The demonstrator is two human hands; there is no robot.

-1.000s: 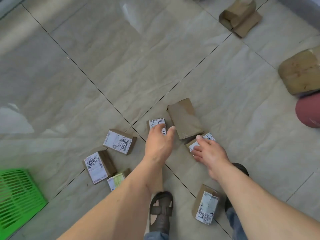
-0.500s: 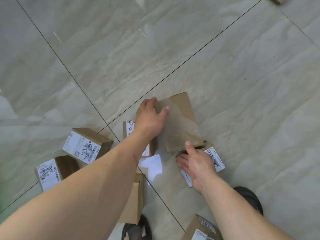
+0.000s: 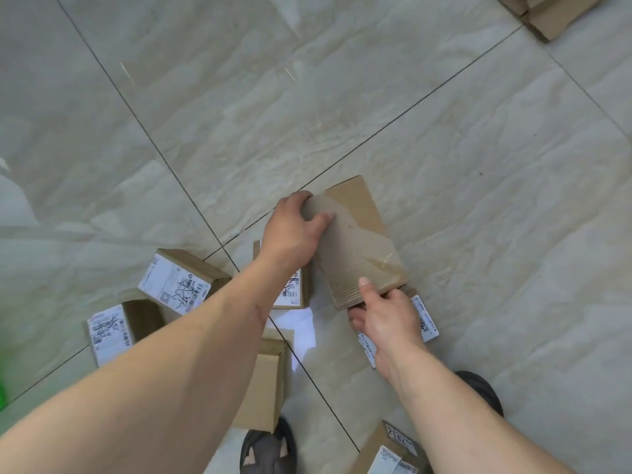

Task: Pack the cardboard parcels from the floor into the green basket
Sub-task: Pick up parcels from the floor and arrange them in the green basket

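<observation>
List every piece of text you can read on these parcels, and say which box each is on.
"7012": label of the parcel at the bottom edge.
Label on the parcel under the left forearm: digits, too blurred to read.
Two labelled parcels at left: barcodes and pen scribbles, illegible.
Label beside the right hand, on the flat parcel: blurred.
Large taped parcel: no text.

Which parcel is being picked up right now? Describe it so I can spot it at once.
Find where two dark grout lines cross on the pale floor tiles; just right of that is the parcel. It is the biggest of the cluster there, plain brown with clear tape and no white label showing, gripped by the left hand and right hand.
</observation>
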